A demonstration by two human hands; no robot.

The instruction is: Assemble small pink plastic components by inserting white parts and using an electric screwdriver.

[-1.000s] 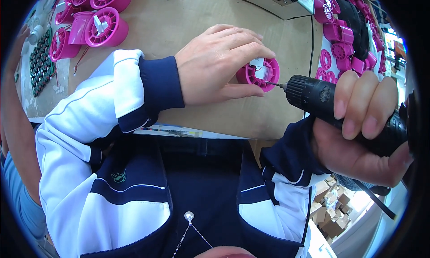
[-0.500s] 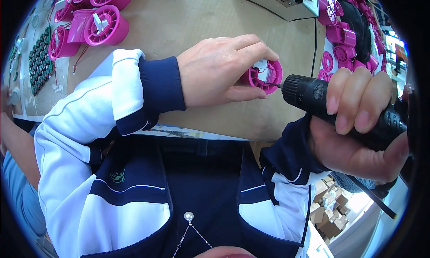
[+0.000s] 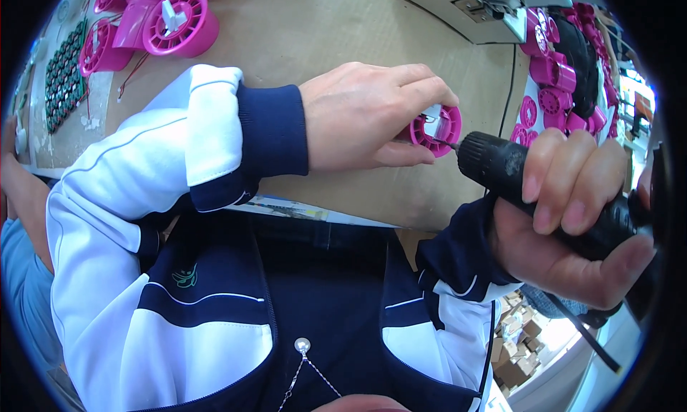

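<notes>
Head view showed the left hand (image 3: 368, 115) closed around a small pink wheel-shaped part (image 3: 436, 129), thumb below and fingers above, pressing it near the front edge of the brown tabletop (image 3: 343, 26), apparently to keep it from turning. The right hand (image 3: 572, 212) was wrapped tight on a black powered screwdriver (image 3: 551, 197), held level so its thin bit met the part's open face from the right. More pink wheel parts (image 3: 175, 22) lay at the tabletop's far left corner beside a strip of dark green pieces (image 3: 61, 79), and another heap of pink parts (image 3: 554, 72) sat along the right edge, probably kept within reach of either hand. A black cable (image 3: 509, 90) ran along that side.
</notes>
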